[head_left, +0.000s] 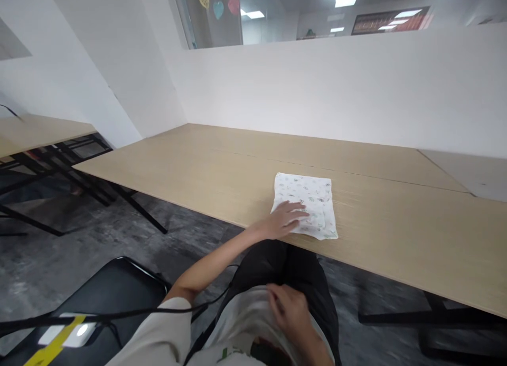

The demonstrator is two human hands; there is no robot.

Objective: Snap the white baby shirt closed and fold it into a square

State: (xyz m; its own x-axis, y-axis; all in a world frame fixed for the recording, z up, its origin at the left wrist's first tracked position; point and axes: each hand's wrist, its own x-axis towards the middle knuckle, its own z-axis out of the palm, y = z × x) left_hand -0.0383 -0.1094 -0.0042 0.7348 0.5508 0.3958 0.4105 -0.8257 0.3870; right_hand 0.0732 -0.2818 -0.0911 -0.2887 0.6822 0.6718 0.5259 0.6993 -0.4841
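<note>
A white cloth (304,189) with a small scattered print lies nearly flat on the wooden-topped table, close to its front edge. Its outline is roughly square, and a fold line shows near the lower right. My left hand (283,219) rests on the cloth's lower left part with its fingers spread, covering that corner. Below the table edge, my right hand (291,308) hovers in front of my shirt and lap. Its fingers are loosely bent, the thumb stands apart, and I see nothing held in it.
The long table (190,165) runs along a white wall, with a seam across its top. At lower left stands a black chair (122,287) carrying a white device (73,334) with yellow tape. A black cable (146,313) crosses beside my left arm. Another table (43,131) is at far left.
</note>
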